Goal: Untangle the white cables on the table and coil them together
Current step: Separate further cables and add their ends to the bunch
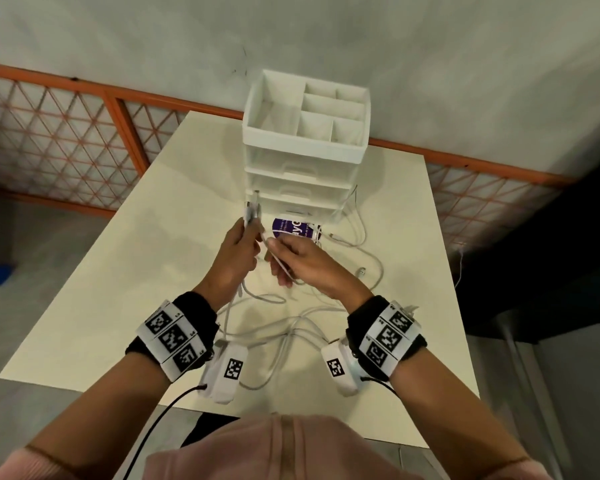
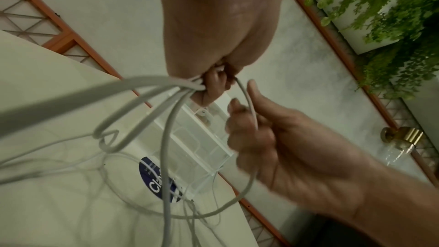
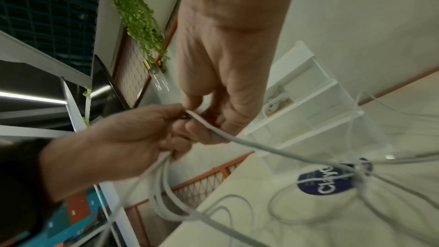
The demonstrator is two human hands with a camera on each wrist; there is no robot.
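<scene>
The thin white cables (image 1: pixel 293 327) sprawl in loose loops over the cream table (image 1: pixel 101 271) before the white plastic drawer organiser (image 1: pixel 302 161); gathered connector ends point upward from the left hand (image 1: pixel 234 252), fingers curled around them. Beside it, the right hand (image 1: pixel 303 263) pinches one strand.

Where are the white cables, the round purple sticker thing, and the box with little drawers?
white cables (image 1: pixel 293 327), head view, on the loose loops lying on the table.
purple disc (image 1: pixel 291 228), head view, on its lettered face.
drawer organiser (image 1: pixel 303 168), head view, on the top drawer's front.
</scene>
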